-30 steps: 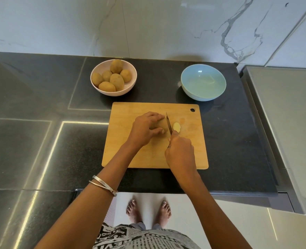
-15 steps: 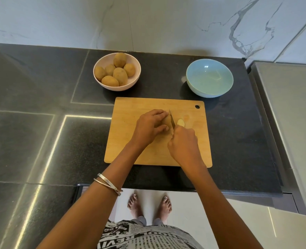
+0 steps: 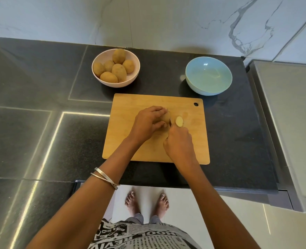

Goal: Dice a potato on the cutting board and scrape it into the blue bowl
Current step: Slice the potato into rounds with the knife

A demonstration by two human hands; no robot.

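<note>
Left hand (image 3: 147, 123) fingers curl over the potato (image 3: 166, 117) mid cutting board (image 3: 130, 141) to pin it, right hand (image 3: 179, 141) fisted on the knife (image 3: 170, 123) slicing its right end, one slice (image 3: 179, 121) off, blue bowl (image 3: 208, 76) far-right, empty.

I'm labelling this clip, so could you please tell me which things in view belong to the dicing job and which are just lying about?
In use: potato, cut slice, knife, cutting board, blue bowl, left hand, right hand.

Lying about: pink bowl of spare potatoes.
</note>
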